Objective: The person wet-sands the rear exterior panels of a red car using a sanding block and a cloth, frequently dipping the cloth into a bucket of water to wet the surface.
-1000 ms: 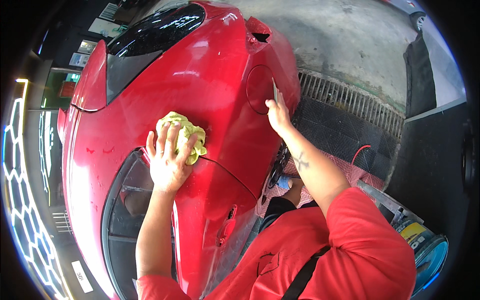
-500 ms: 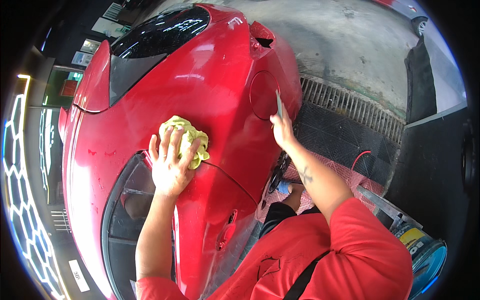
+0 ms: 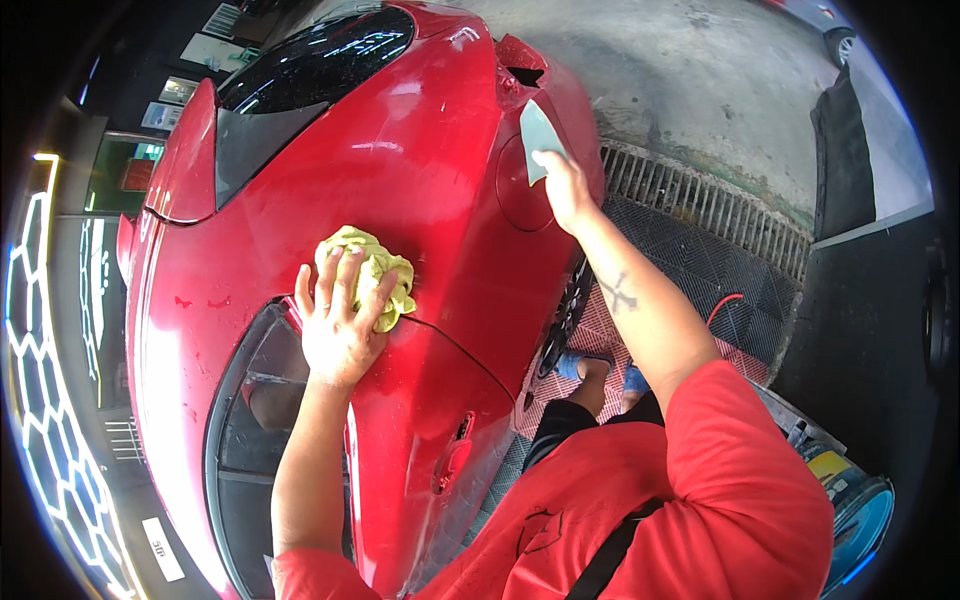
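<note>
My left hand (image 3: 340, 335) presses a crumpled yellow-green cloth (image 3: 392, 280) onto the body of a glossy red car (image 3: 440, 190), above the side window (image 3: 262, 400). Its fingers are spread over the bunched fabric and hold it. Out to the right, my right hand (image 3: 566, 190) is closed on a pale grey-green squeegee blade (image 3: 541, 128), flat with a rounded tip. The blade points away from me, over the round fuel flap (image 3: 512, 190). Whether it touches the paint I cannot tell.
A door handle (image 3: 455, 458) lies on the car's near side. Below are dark and red floor tiles (image 3: 690, 255) beside a metal drain grate (image 3: 700, 210). A blue bucket (image 3: 865, 520) stands at the lower right; a red hose (image 3: 722, 305) lies on the tiles.
My right hand has moved slightly farther away, and the squeegee has turned from edge-on to show its broad face. My left hand and the cloth have barely moved.
</note>
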The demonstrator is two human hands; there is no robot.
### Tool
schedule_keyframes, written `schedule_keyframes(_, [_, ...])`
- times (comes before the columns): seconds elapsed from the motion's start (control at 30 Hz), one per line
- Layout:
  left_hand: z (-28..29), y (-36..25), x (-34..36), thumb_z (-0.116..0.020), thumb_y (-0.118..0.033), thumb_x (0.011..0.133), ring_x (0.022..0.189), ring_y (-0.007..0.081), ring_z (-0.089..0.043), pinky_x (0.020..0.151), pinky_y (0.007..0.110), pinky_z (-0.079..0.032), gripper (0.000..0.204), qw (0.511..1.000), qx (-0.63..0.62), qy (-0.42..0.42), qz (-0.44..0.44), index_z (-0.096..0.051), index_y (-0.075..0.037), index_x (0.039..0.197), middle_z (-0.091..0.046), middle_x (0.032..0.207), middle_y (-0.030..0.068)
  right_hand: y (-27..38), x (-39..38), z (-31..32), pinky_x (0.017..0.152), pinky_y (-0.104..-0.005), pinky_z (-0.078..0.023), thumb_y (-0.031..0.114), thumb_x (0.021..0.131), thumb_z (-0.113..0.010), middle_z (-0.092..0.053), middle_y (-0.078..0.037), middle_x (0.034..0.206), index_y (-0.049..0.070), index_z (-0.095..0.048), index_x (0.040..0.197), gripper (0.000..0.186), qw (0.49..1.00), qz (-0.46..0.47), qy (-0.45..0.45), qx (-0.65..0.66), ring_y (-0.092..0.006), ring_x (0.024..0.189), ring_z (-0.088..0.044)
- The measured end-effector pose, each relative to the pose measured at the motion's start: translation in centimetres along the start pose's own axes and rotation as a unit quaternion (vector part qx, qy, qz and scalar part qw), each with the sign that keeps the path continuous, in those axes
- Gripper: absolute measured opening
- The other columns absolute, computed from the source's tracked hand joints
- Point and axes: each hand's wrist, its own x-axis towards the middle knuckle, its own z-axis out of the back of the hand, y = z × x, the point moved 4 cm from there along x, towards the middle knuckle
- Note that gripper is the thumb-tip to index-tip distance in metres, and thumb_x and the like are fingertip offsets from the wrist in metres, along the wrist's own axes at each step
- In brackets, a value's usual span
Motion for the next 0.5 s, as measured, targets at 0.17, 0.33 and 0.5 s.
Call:
schedule_keyframes(0.17, [0.5, -0.3, 1.1, -0.092, -0.018, 0.061, 0.152, 0.0384, -0.05, 0.128, 0.064, -0.032, 0.081, 1.0, 0.0, -0.002, -0.008, -0.072, -0.03, 0.139, -0.056, 0.159, 0.0112, -1.3, -3.2, 4.5, 0.133, -0.0378, -0.029, 0.011, 0.096, -0.057, -0.049, -0.017, 0.171, 0.0, -0.038, 0.171, 0.078, 0.994, 0.108, 0.022, -0.017, -0.0257, 0.16, -0.042])
schedule_keyframes(0.33, [0.5, -0.3, 0.6, -0.088, -0.012, 0.062, 0.152, 0.0386, -0.05, 0.128, 0.064, -0.032, 0.079, 1.0, -0.01, -0.016, -0.004, -0.072, -0.029, 0.137, -0.056, 0.159, 0.0112, -5.2, -11.6, -0.1, 0.137, -0.0465, -0.025, 0.017, 0.104, -0.056, -0.034, -0.03, 0.176, -0.008, -0.03, 0.17, 0.075, 0.933, -0.012, -0.004, -0.36, -0.0423, 0.167, -0.03])
schedule_keyframes(0.5, [0.3, -0.4, 0.4, -0.087, -0.012, 0.064, 0.151, 0.0385, -0.051, 0.128, 0.064, -0.032, 0.077, 1.0, -0.002, -0.015, -0.004, -0.072, -0.028, 0.138, -0.057, 0.158, 0.0109, 0.1, -14.6, -6.9, 0.134, -0.0569, -0.027, 0.029, 0.109, -0.048, -0.024, -0.036, 0.178, -0.011, -0.023, 0.17, 0.077, 0.928, -0.05, 0.044, -0.366, -0.0443, 0.168, -0.025])
